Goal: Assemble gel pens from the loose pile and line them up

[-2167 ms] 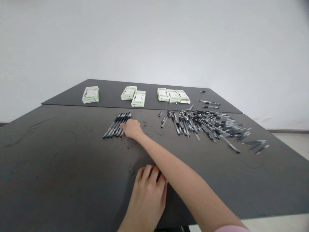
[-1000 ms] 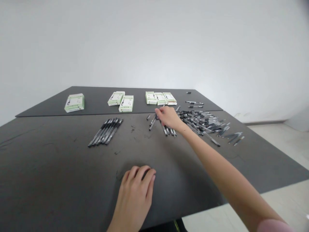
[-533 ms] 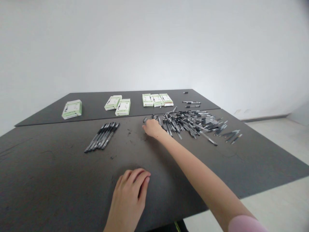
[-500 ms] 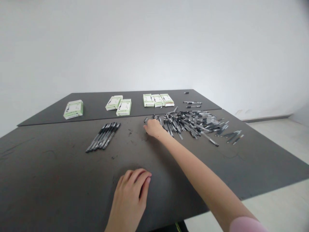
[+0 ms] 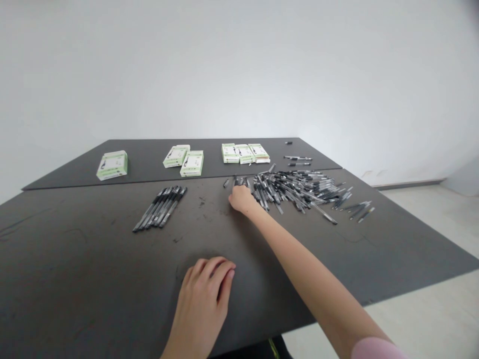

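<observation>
My right hand (image 5: pixel 241 198) reaches out to the left end of a loose heap of clear-and-black pens (image 5: pixel 295 187). Its fingers are bent and closed low over the table, and the back of the hand hides what they hold. Dark pen parts (image 5: pixel 235 180) stick out just beyond the knuckles. Resting on the table near the front edge, my left hand (image 5: pixel 204 294) is loosely curved, with no object visible in it. Ahead of it to the left, several capped pens (image 5: pixel 160 208) lie side by side in a slanted row.
White-and-green pen boxes stand on the far table section: one at left (image 5: pixel 113 165), a pair (image 5: pixel 192 163) in the middle, a group (image 5: pixel 245 153) farther right. Thin refills (image 5: pixel 361 209) lie right of the heap. A small dark piece (image 5: pixel 226 183) sits near its left end.
My right hand has shifted slightly to the right, uncovering the small dark piece and pen parts behind it. My left hand stays in place; the whole view has moved slightly.
</observation>
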Demonstrator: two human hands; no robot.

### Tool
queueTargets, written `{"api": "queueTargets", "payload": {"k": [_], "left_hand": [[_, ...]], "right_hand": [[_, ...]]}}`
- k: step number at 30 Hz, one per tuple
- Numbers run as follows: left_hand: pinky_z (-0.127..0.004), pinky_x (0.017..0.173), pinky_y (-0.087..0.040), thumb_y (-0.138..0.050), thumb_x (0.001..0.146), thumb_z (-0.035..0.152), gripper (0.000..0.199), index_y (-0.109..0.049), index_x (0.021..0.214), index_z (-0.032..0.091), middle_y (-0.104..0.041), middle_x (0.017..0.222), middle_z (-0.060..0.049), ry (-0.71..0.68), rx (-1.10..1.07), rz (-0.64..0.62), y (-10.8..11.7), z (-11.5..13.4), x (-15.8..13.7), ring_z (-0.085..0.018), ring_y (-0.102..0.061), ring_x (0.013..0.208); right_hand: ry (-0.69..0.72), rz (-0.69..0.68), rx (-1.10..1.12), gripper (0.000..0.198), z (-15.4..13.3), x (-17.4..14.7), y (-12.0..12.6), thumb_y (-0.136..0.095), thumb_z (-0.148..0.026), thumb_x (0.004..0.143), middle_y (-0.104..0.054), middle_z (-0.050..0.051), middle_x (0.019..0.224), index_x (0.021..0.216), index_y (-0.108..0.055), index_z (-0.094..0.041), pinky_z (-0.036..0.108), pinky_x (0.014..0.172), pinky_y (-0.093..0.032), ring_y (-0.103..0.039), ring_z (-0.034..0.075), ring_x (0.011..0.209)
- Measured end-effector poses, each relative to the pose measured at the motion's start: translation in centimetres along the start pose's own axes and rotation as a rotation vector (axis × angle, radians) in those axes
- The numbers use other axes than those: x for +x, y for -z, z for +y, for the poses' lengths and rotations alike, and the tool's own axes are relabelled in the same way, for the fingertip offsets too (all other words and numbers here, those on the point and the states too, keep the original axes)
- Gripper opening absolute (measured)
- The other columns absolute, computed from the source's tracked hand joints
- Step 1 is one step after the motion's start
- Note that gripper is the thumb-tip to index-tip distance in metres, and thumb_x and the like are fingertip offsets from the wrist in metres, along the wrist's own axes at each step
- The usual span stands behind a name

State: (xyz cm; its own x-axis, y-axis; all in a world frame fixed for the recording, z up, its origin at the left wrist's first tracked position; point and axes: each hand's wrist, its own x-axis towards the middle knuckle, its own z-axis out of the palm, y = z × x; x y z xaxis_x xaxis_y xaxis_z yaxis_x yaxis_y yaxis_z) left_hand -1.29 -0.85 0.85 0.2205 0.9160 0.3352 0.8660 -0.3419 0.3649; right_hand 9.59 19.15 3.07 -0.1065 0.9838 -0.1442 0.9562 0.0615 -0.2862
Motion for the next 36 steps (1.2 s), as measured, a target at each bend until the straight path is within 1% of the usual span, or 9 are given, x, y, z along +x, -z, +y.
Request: {"api": "queueTargets", "payload": {"k": [6, 9, 12, 16, 21, 25, 29, 32, 36], "left_hand": [[-0.045, 0.090, -0.042, -0.050, 0.084, 0.033, 0.019, -0.066, 0.090, 0.027, -0.067, 0.096, -0.001, 0.190, -0.337, 0.015, 0.4, -0.3, 0.2, -0.022, -0.057, 0.094], [-0.048, 0.094, -0.039, -0.045, 0.085, 0.041, 0.029, -0.065, 0.096, 0.023, -0.066, 0.101, -0.005, 0.277, -0.418, 0.064, 0.8, -0.7, 0.8, -0.024, -0.057, 0.100], [-0.047, 0.095, -0.040, -0.037, 0.088, 0.047, 0.041, -0.061, 0.108, 0.020, -0.064, 0.111, -0.008, 0.359, -0.526, 0.084, 1.0, -0.6, 2.2, -0.025, -0.057, 0.106], [-0.037, 0.096, -0.043, -0.030, 0.090, 0.050, 0.050, -0.055, 0.118, 0.017, -0.061, 0.120, -0.010, 0.347, -0.745, 0.008, 0.7, 0.8, 4.5, -0.020, -0.056, 0.111], [-0.032, 0.098, -0.042, -0.040, 0.088, 0.046, 0.044, -0.057, 0.116, 0.017, -0.064, 0.116, -0.008, 0.288, -0.916, -0.108, 0.3, 2.6, 5.4, -0.019, -0.057, 0.111], [-0.032, 0.095, -0.044, -0.046, 0.086, 0.043, 0.036, -0.061, 0.107, 0.017, -0.068, 0.108, -0.007, 0.314, -0.950, -0.113, 0.5, 2.6, 5.0, -0.019, -0.062, 0.102], [-0.032, 0.086, -0.050, -0.047, 0.085, 0.044, 0.035, -0.061, 0.101, 0.016, -0.071, 0.099, -0.007, 0.366, -0.965, -0.079, 0.7, 2.2, 4.5, -0.019, -0.066, 0.093], [-0.031, 0.077, -0.055, -0.047, 0.085, 0.046, 0.037, -0.060, 0.101, 0.015, -0.071, 0.096, -0.008, 0.427, -0.993, -0.045, 0.6, 2.1, 4.2, -0.019, -0.067, 0.089], [-0.029, 0.070, -0.057, -0.052, 0.081, 0.047, 0.037, -0.061, 0.097, 0.015, -0.072, 0.089, -0.007, 0.495, -1.000, 0.011, 0.4, 2.1, 3.9, -0.020, -0.069, 0.084]], "right_hand": [[-0.009, 0.119, 0.021, 0.026, 1.3, -3.4, 1.6, -0.044, -0.028, 0.092, -0.063, 0.013, 0.100, 0.098, -0.061, -0.009, 0.033, 0.079, -0.047, -0.061, 0.021, 0.094], [0.026, 0.192, 0.036, 0.032, 1.6, -6.9, 2.3, -0.036, -0.026, 0.093, -0.066, 0.018, 0.094, 0.092, -0.063, -0.009, 0.030, 0.074, -0.044, -0.062, 0.025, 0.094], [0.091, 0.212, 0.059, 0.031, 1.7, -11.6, 1.9, -0.036, -0.030, 0.093, -0.069, 0.012, 0.083, 0.086, -0.062, -0.014, 0.027, 0.066, -0.041, -0.066, 0.024, 0.082], [0.251, 0.190, 0.141, 0.026, 2.0, -17.1, 0.2, -0.037, -0.027, 0.093, -0.068, 0.005, 0.068, 0.084, -0.058, -0.016, 0.025, 0.052, -0.033, -0.066, 0.019, 0.063], [0.280, 0.155, 0.120, 0.021, 2.1, -19.8, -1.4, -0.039, -0.024, 0.092, -0.068, 0.005, 0.065, 0.084, -0.056, -0.015, 0.028, 0.046, -0.024, -0.066, 0.022, 0.056], [0.368, 0.144, 0.070, 0.023, 2.6, -20.2, -1.5, -0.036, -0.025, 0.094, -0.068, 0.005, 0.068, 0.088, -0.056, -0.015, 0.028, 0.044, -0.023, -0.066, 0.021, 0.055], [0.458, 0.197, 0.031, 0.034, 5.4, -18.4, 0.7, -0.031, -0.033, 0.096, -0.067, 0.003, 0.065, 0.085, -0.058, -0.017, 0.025, 0.047, -0.027, -0.063, 0.016, 0.054], [0.348, 0.282, -0.045, 0.034, 8.6, -14.1, 3.9, -0.030, -0.032, 0.097, -0.065, 0.002, 0.062, 0.090, -0.060, -0.016, 0.021, 0.050, -0.030, -0.058, 0.012, 0.053], [0.298, 0.299, -0.168, 0.032, 12.0, -6.7, 8.0, -0.035, -0.024, 0.094, -0.069, 0.009, 0.078, 0.089, -0.065, -0.013, 0.022, 0.064, -0.035, -0.062, 0.016, 0.071]]}}
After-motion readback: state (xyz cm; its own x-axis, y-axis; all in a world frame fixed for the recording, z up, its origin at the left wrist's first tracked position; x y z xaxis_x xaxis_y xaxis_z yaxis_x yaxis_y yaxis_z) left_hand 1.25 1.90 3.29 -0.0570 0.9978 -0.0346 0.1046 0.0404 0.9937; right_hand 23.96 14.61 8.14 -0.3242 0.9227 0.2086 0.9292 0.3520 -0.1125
